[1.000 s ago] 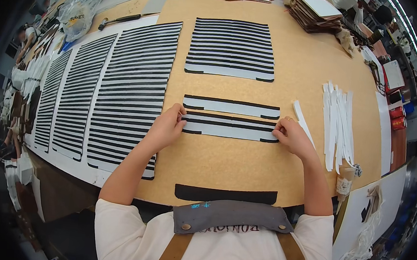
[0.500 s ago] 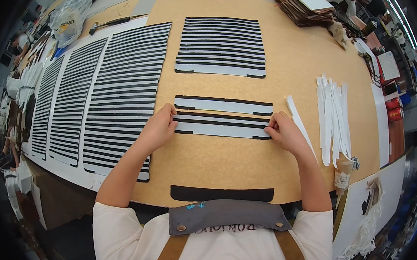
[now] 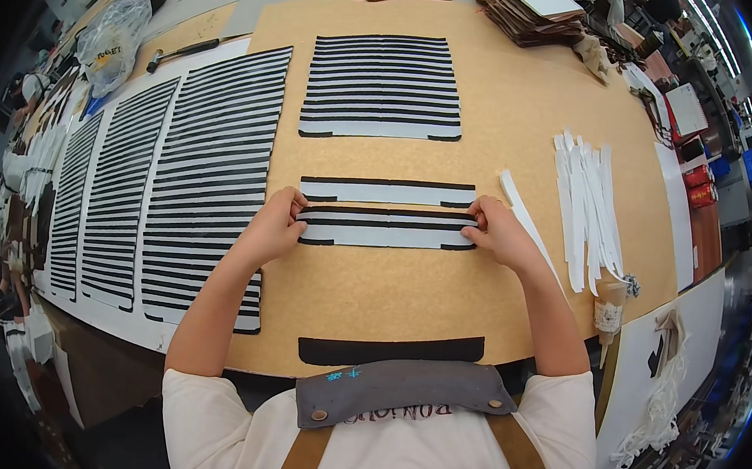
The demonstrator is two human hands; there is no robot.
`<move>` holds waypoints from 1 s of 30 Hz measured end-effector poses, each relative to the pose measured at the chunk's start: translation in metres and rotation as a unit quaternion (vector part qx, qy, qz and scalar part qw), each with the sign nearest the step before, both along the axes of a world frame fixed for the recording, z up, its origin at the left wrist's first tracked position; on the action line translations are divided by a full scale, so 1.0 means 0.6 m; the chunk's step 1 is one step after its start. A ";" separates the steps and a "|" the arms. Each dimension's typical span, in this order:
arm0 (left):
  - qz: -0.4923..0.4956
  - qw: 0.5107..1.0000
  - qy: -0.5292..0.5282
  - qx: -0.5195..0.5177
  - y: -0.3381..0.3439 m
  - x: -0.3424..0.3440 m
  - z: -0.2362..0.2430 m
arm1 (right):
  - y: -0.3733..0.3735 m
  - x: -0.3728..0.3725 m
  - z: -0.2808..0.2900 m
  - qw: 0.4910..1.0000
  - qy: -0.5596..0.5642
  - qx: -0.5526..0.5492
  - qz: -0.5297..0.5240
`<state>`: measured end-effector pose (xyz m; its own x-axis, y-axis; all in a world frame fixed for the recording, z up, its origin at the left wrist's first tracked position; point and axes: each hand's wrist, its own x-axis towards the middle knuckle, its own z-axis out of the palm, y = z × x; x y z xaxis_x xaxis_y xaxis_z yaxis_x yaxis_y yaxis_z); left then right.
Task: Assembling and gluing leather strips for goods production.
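Observation:
My left hand (image 3: 277,224) pinches the left end of a small overlapping stack of black-and-pale-grey strips (image 3: 387,232). At the opposite end, the thumb and fingers of my right hand (image 3: 496,232) are closed on the same stack. Just beyond it lies a single black-edged grey strip (image 3: 388,191), parallel and very near; some fingertips are beside its ends. Farther up sits a larger panel of overlapped striped strips (image 3: 382,87). A plain black strip (image 3: 390,350) rests at the table's near edge, partly behind my apron.
Three long striped panels (image 3: 209,184) cover the left side. White strips (image 3: 583,210) lie in a bundle on the right, with one loose white strip (image 3: 526,214) apart. A hammer (image 3: 184,53), a plastic bag (image 3: 112,44) and a brown stack (image 3: 535,17) stand farther back.
The whole view has shifted slightly, so everything sits a little farther left. Both hands keep their grip on the strip stack, with only small finger shifts at its ends.

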<state>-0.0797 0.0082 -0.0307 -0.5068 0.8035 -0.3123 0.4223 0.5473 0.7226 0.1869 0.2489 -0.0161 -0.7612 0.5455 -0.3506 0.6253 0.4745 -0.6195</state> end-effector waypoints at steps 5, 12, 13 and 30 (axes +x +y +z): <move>-0.010 0.999 0.051 0.003 -0.007 0.006 0.008 | 0.007 0.014 -0.017 0.999 0.020 0.040 0.022; 0.038 0.998 -0.026 0.034 -0.004 -0.009 0.013 | 0.026 0.000 -0.009 0.995 0.084 -0.039 -0.041; 0.043 0.998 -0.019 0.036 0.004 -0.010 0.014 | 0.029 -0.005 -0.010 0.996 0.075 -0.020 -0.043; 0.006 0.998 0.057 -0.001 0.028 -0.018 0.003 | 0.044 -0.037 -0.014 0.999 -0.025 0.042 -0.006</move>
<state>-0.0908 0.0253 -0.0291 -0.5478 0.7971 -0.2539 0.4952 0.5536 0.6696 0.1646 0.2751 -0.0246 -0.7372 0.5840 -0.3399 0.6604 0.5162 -0.5454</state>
